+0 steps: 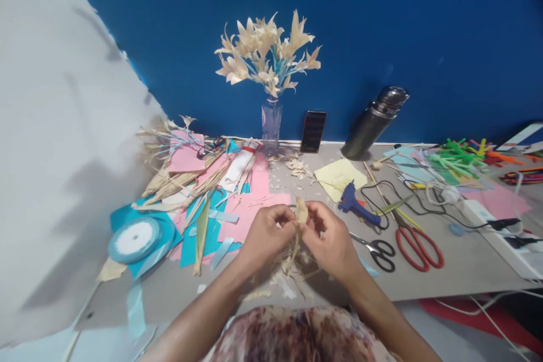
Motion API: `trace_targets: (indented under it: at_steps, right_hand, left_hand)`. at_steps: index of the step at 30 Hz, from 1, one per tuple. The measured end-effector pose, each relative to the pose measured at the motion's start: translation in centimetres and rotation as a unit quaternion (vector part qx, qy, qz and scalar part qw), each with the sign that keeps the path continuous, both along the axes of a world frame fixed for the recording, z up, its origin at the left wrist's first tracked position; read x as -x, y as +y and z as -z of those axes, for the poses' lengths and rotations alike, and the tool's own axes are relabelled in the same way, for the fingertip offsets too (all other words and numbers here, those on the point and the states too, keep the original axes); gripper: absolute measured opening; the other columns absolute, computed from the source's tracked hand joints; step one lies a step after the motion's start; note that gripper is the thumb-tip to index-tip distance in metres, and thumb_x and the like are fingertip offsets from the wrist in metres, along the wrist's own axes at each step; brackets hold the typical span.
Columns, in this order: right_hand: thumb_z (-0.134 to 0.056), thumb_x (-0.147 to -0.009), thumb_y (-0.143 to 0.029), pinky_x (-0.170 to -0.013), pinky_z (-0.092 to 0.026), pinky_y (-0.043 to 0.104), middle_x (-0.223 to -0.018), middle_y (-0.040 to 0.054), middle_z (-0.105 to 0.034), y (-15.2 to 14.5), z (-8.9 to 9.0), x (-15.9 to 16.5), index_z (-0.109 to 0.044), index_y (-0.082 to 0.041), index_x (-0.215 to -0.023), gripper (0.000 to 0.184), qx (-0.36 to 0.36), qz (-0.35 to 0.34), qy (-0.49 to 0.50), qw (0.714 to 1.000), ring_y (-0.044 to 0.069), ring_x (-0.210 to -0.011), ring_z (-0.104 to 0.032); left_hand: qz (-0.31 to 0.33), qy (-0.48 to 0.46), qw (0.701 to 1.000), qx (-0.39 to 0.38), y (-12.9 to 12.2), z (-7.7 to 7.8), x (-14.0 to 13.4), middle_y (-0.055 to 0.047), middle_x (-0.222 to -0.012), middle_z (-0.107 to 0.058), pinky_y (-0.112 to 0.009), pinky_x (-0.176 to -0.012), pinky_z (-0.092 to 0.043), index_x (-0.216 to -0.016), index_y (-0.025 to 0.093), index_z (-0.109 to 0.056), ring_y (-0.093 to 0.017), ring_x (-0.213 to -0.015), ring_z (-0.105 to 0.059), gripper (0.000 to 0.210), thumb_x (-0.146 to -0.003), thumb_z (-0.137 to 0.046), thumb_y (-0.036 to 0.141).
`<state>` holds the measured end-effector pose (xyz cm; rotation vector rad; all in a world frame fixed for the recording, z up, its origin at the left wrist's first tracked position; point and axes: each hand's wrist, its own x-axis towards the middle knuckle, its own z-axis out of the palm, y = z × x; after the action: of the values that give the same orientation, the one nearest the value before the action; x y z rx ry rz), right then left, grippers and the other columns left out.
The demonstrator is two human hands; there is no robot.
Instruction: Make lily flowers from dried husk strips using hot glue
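Near the table's front edge, a pale dried corn husk piece [301,212] stands upright between my two hands. The fingertips of my left hand [271,232] pinch it from the left. From the other side, my right hand [328,235] closes its thumb and fingers on the same husk. Thin strips hang below the fingers, over husk scraps [284,283] on the table. Just right of my right hand lie black-handled scissors [377,250], their tips partly hidden by the hand. A blue glue gun [356,203] rests behind them.
A clear bottle [271,124] holds husk flowers [267,51] at the back, beside a phone [313,131] and a dark flask [373,124]. Left are a ribbon spool [136,237] and husks [203,172] on coloured paper. Red-handled scissors [419,246], cables and a power strip [500,235] lie right.
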<state>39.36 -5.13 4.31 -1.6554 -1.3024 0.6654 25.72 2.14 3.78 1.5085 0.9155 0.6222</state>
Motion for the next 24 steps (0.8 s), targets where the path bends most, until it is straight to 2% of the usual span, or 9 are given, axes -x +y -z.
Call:
trace_targets:
  at_steps: [6, 11, 14, 17, 20, 24]
  right_hand:
    - [-0.058, -0.079, -0.017, -0.059, -0.042, 0.021, -0.073, -0.0036, -0.062, -0.2, 0.6, -0.1, -0.067, -0.02, -0.105, 0.029, 0.013, 0.01, -0.036, 0.999, 0.012, -0.062, -0.055]
    - [-0.058, -0.082, -0.02, -0.064, -0.045, 0.023, -0.082, -0.0008, -0.07, -0.4, 0.5, -0.3, -0.067, -0.021, -0.107, 0.027, 0.019, 0.011, -0.048, 0.999, 0.014, -0.069, -0.061]
    - [-0.057, -0.084, -0.023, -0.067, -0.046, 0.024, -0.087, 0.001, -0.072, -0.4, 0.5, -0.3, -0.067, -0.021, -0.107, 0.026, 0.012, -0.001, -0.045, 0.999, 0.015, -0.072, -0.063]
    - [-0.058, -0.081, -0.02, -0.063, -0.045, 0.023, -0.081, -0.0002, -0.071, -0.3, 0.7, -0.2, -0.068, -0.02, -0.105, 0.026, 0.011, -0.001, -0.041, 0.999, 0.013, -0.066, -0.06]
    - [-0.059, -0.078, -0.019, -0.057, -0.044, 0.022, -0.075, -0.0014, -0.067, -0.2, 0.7, 0.2, -0.069, -0.018, -0.1, 0.024, 0.016, 0.007, 0.002, 1.0, 0.012, -0.06, -0.057]
    - [-0.062, -0.076, -0.016, -0.058, -0.046, 0.021, -0.072, -0.0021, -0.064, -1.0, -0.1, -0.2, -0.071, -0.018, -0.097, 0.024, 0.01, -0.004, 0.084, 0.996, 0.012, -0.062, -0.056]
  left_hand:
    - [0.015, 0.012, 1.0, -0.005, -0.2, -0.2, 0.3, 0.0, -0.062, -0.061, -0.022, -0.05, -0.044, -0.067, 0.015, -0.065, -0.012, -0.051, -0.053, 0.012, -0.073, -0.06, 0.024]
    - [0.028, 0.019, 0.999, -0.021, 0.1, -0.4, 0.4, 0.0, -0.064, -0.063, -0.022, -0.052, -0.044, -0.07, 0.015, -0.069, -0.012, -0.052, -0.054, 0.013, -0.075, -0.059, 0.023]
    - [0.029, 0.025, 0.999, -0.034, 0.1, -0.3, 0.4, 0.0, -0.061, -0.062, -0.022, -0.053, -0.042, -0.066, 0.015, -0.067, -0.011, -0.053, -0.052, 0.014, -0.074, -0.059, 0.023]
    - [0.012, 0.029, 0.998, -0.053, -0.2, -0.2, 0.2, 0.003, -0.056, -0.057, -0.021, -0.053, -0.038, -0.059, 0.016, -0.062, -0.01, -0.053, -0.047, 0.014, -0.071, -0.057, 0.02]
    - [-0.007, 0.046, 0.995, -0.087, -0.4, 0.0, -0.1, 0.003, -0.055, -0.057, -0.022, -0.054, -0.036, -0.057, 0.016, -0.061, -0.011, -0.055, -0.048, 0.013, -0.069, -0.056, 0.017]
    - [-0.1, 0.087, 0.978, -0.161, 0.6, 0.6, -0.1, 0.001, -0.059, -0.061, -0.024, -0.059, -0.039, -0.059, 0.017, -0.062, -0.013, -0.059, -0.054, 0.012, -0.067, -0.054, 0.014]
